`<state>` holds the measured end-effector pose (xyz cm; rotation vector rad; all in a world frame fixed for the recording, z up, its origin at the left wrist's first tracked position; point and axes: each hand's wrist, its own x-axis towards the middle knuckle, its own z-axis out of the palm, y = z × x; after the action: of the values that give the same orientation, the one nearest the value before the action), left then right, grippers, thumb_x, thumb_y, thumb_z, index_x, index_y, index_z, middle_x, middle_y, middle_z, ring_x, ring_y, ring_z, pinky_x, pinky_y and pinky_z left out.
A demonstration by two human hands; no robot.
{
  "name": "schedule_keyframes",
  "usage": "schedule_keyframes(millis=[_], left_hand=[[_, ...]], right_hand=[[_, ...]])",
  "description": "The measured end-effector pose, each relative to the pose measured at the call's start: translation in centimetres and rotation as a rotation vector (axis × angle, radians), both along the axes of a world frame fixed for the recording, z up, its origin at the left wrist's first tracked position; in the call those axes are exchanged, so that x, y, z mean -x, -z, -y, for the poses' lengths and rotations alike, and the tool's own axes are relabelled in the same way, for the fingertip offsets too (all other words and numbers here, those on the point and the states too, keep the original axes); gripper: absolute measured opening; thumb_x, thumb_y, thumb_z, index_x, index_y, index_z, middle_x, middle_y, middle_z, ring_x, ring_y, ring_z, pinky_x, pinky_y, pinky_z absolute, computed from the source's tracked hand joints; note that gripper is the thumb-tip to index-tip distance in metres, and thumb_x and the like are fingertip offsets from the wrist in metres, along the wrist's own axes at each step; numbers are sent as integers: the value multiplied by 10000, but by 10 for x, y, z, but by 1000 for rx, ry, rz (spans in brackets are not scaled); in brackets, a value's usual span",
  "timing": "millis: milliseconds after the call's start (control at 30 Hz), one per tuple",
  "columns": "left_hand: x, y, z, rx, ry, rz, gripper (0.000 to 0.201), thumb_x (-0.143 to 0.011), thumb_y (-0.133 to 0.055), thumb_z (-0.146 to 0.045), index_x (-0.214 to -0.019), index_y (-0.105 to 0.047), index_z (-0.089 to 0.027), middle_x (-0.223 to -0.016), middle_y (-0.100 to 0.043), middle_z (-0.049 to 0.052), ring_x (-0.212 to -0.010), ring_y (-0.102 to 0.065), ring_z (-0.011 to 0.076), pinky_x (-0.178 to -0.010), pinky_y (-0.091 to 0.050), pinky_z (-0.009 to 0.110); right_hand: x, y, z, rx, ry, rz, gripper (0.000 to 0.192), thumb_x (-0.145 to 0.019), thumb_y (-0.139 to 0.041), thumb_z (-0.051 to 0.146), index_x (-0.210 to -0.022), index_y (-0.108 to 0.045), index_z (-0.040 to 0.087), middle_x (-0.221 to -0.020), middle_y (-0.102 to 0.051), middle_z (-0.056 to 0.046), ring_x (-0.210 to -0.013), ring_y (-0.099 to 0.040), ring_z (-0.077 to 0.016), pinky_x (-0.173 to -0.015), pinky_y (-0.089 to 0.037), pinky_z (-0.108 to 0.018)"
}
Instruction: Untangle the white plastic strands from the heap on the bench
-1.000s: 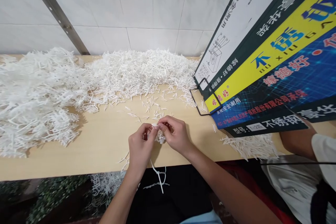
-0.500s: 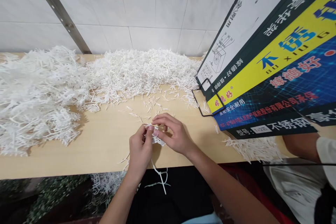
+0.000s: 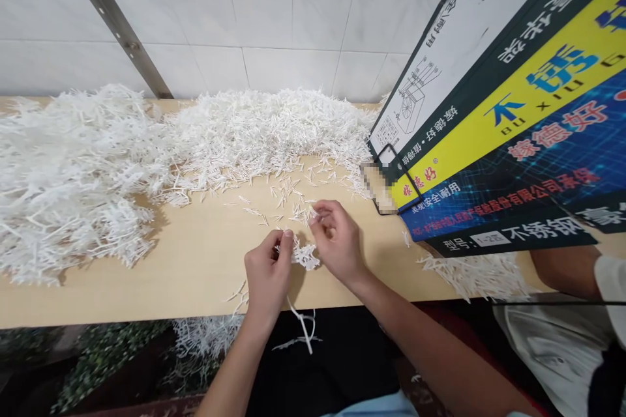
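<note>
My left hand [image 3: 267, 270] is closed over the front half of the table, pinching a white branched plastic sprig [image 3: 306, 257]. The sprig's bushy tips stick out to the right of the thumb, and its grasped part is hidden by the fingers. Just to the right, my right hand [image 3: 338, 241] is closed in a pinch. A small white sprig piece [image 3: 312, 211] shows at its fingertips, apart from the left hand. Small loose white pieces [image 3: 281, 195] lie on the table beyond both hands. Below my left wrist, a white stem [image 3: 304, 332] hangs past the table edge.
White sprigs are heaped at the left [image 3: 73, 176], with a long pile of small pieces [image 3: 274, 130] along the tiled wall. A large printed box [image 3: 489, 137] stands at the right. Beyond it, another person's arm [image 3: 562, 273] is near more white pieces [image 3: 474, 273].
My right hand has drawn away from the left, up and to the right, with a small piece at its fingertips. More of the sprig in my left hand now shows.
</note>
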<state>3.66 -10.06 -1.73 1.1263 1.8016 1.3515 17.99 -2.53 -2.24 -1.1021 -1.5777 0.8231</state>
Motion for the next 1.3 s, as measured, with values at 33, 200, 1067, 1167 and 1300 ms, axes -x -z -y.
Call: schedule_keyframes(millis=[33, 200, 1067, 1167, 1300], left_hand=[[0, -1, -1, 5, 32, 14, 423, -977, -593, -508, -706, -581, -184, -584, -386, -54, -538, -342, 95, -524, -272, 239], [3, -2, -4, 10, 55, 99, 431, -956, -614, -531, -716, -626, -172, -589, -417, -43, -550, -349, 100, -516, -269, 244], [-3, -1, -9, -6, 305, -335, 332, -1015, -469, -388, -792, -629, -203, -550, -473, -49, -503, -428, 122, -564, -293, 244], [-5, 1, -10, 3, 340, -447, 325, -972, -504, -354, -688, -561, -207, -551, -479, -35, -508, -420, 125, -575, -268, 256], [-5, 1, -11, 42, 320, -364, 347, -984, -515, -409, -715, -592, -204, -556, -475, -43, -513, -429, 123, -586, -292, 255]], right_hand=[[2, -4, 2, -45, -32, 80, 227, -940, -643, 225, -1165, -669, 229, -1059, -720, -81, -869, -679, -194, -706, -560, -306], [3, -14, 7, -283, -260, 213, 196, -955, -585, 136, -1066, -712, 235, -1052, -744, -75, -1013, -688, -222, -859, -576, -362], [-3, -10, 4, -32, -279, 78, 152, -961, -674, 281, -846, -753, 223, -832, -756, -43, -802, -685, -198, -766, -553, -337], [-8, 2, -3, 94, -21, -68, 243, -984, -602, 318, -800, -707, 198, -747, -703, -41, -654, -633, -168, -620, -509, -297], [-11, 3, -10, 79, 124, -79, 255, -1019, -541, 353, -867, -677, 200, -800, -704, -45, -661, -629, -167, -620, -521, -296]])
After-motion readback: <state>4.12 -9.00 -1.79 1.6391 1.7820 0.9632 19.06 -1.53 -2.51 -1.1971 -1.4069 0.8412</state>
